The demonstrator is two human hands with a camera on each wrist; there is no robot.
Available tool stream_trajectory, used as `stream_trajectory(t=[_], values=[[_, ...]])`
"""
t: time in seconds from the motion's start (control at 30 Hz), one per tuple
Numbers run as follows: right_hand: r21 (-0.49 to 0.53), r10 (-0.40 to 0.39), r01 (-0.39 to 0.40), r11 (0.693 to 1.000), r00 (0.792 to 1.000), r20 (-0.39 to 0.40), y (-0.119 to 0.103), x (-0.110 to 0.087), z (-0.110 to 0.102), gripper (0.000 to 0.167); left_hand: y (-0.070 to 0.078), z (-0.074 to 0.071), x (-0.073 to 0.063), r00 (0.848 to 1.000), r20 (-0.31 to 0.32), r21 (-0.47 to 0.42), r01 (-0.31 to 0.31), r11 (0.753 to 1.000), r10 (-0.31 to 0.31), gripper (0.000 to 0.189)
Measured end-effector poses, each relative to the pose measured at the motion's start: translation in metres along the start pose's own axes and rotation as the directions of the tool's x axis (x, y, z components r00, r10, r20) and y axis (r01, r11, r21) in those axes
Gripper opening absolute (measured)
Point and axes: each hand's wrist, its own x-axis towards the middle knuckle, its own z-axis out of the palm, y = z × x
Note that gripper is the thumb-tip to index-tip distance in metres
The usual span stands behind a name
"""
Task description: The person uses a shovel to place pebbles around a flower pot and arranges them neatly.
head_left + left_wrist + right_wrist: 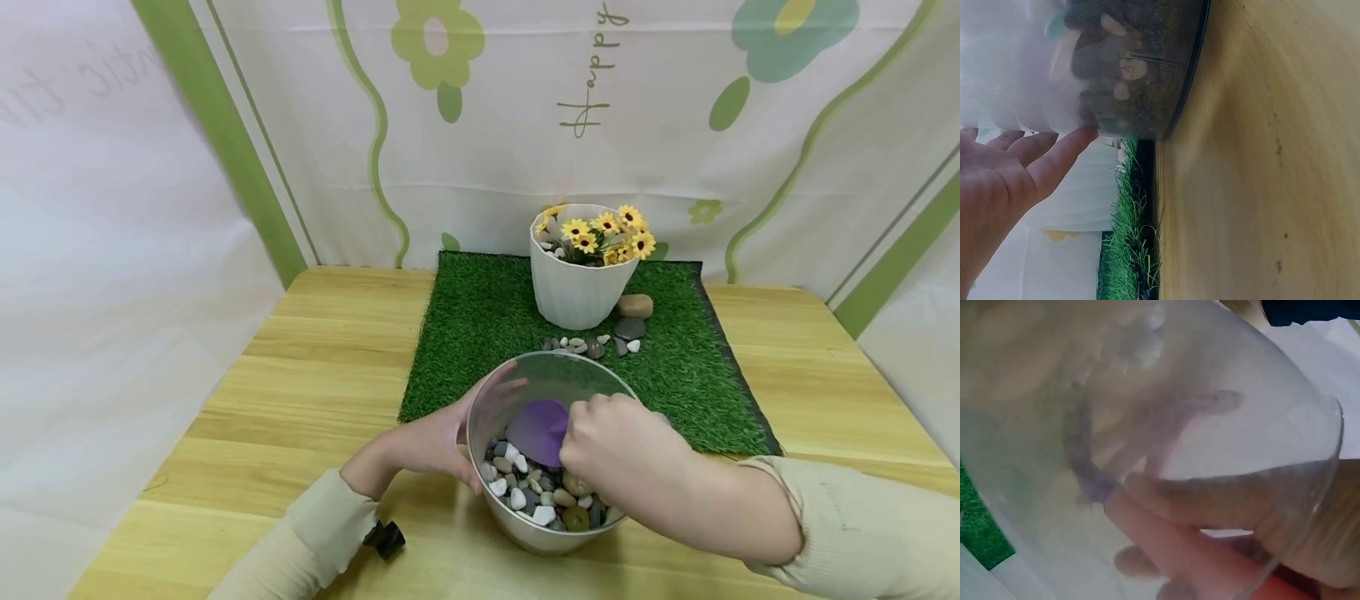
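A clear, round container [551, 540] stands on the table, holding white, grey and brown pebbles [517, 498] over dark soil. My right hand [630, 454] reaches in over its rim and grips a small trowel with a purple blade [534, 429] and a pinkish-red handle [1154, 531]. The blade is inside, above or against the pebbles; its tip's exact contact cannot be made out. On the container's left side rests my left hand [431, 437], fingers extended against the outer wall. In the left wrist view those fingers [1063, 156] touch the wall.
Behind the container lies a green turf mat [480, 333]. On it stand a white ribbed pot [573, 292] with yellow flowers [607, 233], a brown stone [635, 306], a dark stone [630, 328] and a row of small pebbles [576, 346]. A patterned curtain [510, 158] hangs behind the table.
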Motion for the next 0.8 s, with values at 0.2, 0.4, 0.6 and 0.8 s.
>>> stream_trajectory(t=[0.2, 0.4, 0.6, 0.8], values=[[0.042, -0.092, 0.093, 0.995, 0.995, -0.032, 0.001, -0.003, 0.0, 0.042, 0.002, 0.0, 0.001, 1.0, -0.003, 0.004, 0.025, 1.0, -0.025, 0.14], [0.189, -0.155, 0.157, 0.969, 0.988, -0.022, 0.012, 0.006, 0.007, 0.038, 0.002, -0.001, -0.001, 0.999, -0.006, 0.015, 0.046, 0.999, -0.046, 0.14], [0.305, -0.163, 0.13, 0.944, 0.983, 0.088, 0.023, 0.007, 0.011, 0.037, 0.002, -0.002, -0.001, 0.999, -0.002, 0.035, 0.049, 0.998, -0.049, 0.14], [0.335, -0.084, 0.077, 0.939, 0.996, 0.006, 0.032, 0.001, 0.011, 0.039, 0.002, -0.001, -0.001, 0.998, -0.015, 0.051, 0.059, 0.997, -0.059, 0.14]])
